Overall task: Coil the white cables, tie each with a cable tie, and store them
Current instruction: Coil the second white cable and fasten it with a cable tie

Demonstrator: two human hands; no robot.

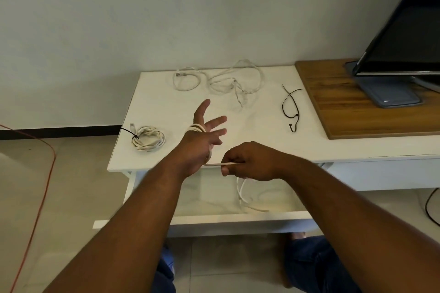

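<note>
My left hand (202, 135) is held out over the white table (250, 131) with fingers spread, and several turns of a white cable (215, 163) are wound around its palm. My right hand (250, 162) pinches that cable just right of the left wrist; the slack hangs down below it into the open drawer (204, 217). A finished white coil (148, 138) bound with a black tie lies at the table's left edge. A loose tangle of white cables (219, 78) lies at the back. Two black cable ties (291, 108) lie to the right.
A wooden board (333, 102) at the right carries a tilted monitor (404, 31) on a grey stand. An orange cord (45, 173) runs over the tiled floor at left. A black wire (428, 207) hangs at far right. My knees in jeans show below the drawer.
</note>
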